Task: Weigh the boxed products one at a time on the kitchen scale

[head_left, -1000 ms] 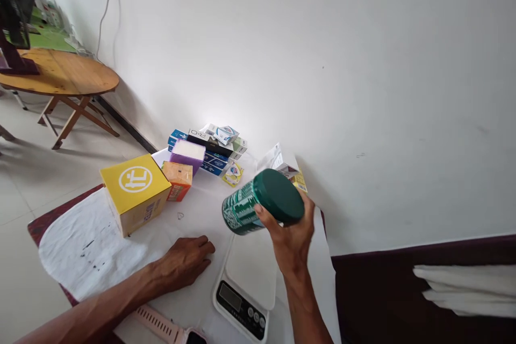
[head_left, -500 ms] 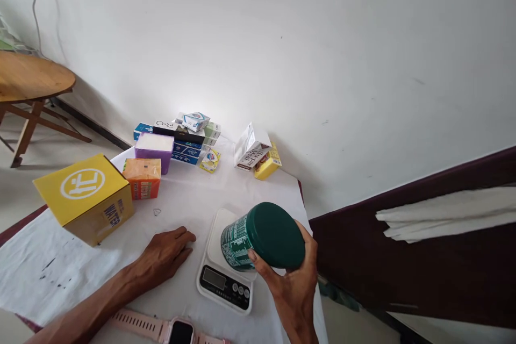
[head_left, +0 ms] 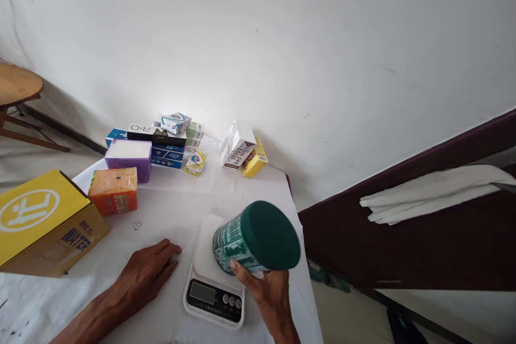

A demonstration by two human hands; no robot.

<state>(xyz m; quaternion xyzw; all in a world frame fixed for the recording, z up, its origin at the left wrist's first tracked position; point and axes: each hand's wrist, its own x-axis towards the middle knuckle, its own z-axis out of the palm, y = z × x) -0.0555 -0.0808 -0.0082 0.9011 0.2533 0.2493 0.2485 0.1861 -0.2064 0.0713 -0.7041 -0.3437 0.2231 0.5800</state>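
One green canister (head_left: 252,239) is clasped in the right hand (head_left: 269,291), left hand (head_left: 145,273) lying half-curled on cloth (head_left: 171,207)

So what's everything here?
Jar: 1, green, over scale
Scale: 1, white, front
WATER box: 1, yellow, left
Wrapped packs: 2, orange and purple, left
Stacked boxes: several, multicoloured, back
Small pack: 1, yellow, back
Super Meal box: 1, white, back
Carton: 1, yellow, back
Tablecloth: 1, white, underneath
Far table: 1, brown, left
Wall: 1, white, behind
Draped cloth: 1, white, right
Panel: 1, maroon, right
Left hand: 1, bare, on tablecloth
Right hand: 1, bare, fingers on jar
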